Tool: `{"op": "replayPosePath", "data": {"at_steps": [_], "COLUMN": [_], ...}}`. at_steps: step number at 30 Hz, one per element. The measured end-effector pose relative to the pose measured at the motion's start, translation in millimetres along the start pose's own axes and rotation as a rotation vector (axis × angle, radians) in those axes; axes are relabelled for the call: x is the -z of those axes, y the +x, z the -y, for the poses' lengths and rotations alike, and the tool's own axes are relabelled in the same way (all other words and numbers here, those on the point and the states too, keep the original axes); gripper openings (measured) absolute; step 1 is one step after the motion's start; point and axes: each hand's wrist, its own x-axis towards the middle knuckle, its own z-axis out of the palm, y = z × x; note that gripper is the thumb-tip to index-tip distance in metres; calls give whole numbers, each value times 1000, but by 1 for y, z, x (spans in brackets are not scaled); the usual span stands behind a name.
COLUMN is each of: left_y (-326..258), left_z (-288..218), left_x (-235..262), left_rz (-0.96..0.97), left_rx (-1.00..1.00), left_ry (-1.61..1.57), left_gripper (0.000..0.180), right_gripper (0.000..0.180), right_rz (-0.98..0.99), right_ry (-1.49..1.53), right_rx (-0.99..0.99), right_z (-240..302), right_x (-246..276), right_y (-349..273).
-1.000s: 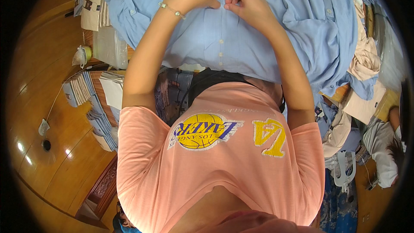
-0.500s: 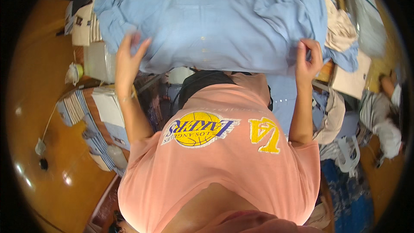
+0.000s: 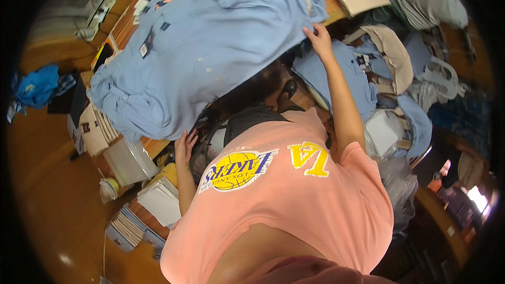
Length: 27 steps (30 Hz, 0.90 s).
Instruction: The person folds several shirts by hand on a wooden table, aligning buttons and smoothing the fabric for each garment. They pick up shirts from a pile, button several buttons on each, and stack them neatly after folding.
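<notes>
A light blue button-up shirt (image 3: 210, 47) lies spread over a table, front side up, with a dark hang tag (image 3: 147, 44) near its collar. Beside the shirt's lower left edge is my left hand (image 3: 184, 148), fingers apart and holding nothing. My right hand (image 3: 321, 42) reaches out to the shirt's edge on the right. Its fingertips are at the fabric, spread rather than closed, and I see no cloth gripped between them.
Folded beige garments (image 3: 94, 129) and a clear plastic bin (image 3: 130, 162) stand at the left. White sheets (image 3: 159, 201) lie nearer me. On the right, blue and beige clothes cover a chair (image 3: 392, 58). Another person (image 3: 428, 2) is at the far right.
My view has turned, so the shirt now slants. My left hand is at its lower left edge instead of over the fabric; my right hand has stretched outward along the other edge.
</notes>
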Motion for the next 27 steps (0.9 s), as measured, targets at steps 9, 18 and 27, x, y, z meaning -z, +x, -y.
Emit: {"op": "replayPosePath", "data": {"at_steps": [9, 18, 27], "left_y": [-49, -145, -195], "left_z": [-167, -98, 149], "left_x": [-55, -439, -839], "left_rz": [-48, 575, 1173], "left_rx": [-908, -1083, -549], "left_ry": [-356, -133, 91], "left_gripper": [40, 44, 20], "right_gripper": [12, 12, 16], "right_rz": [-190, -1053, -1321], "right_ry": [1002, 714, 128], "right_rx": [-22, 238, -101], "right_z": [124, 99, -86], "right_x": [152, 500, 854], "right_y": [-50, -260, -374]}}
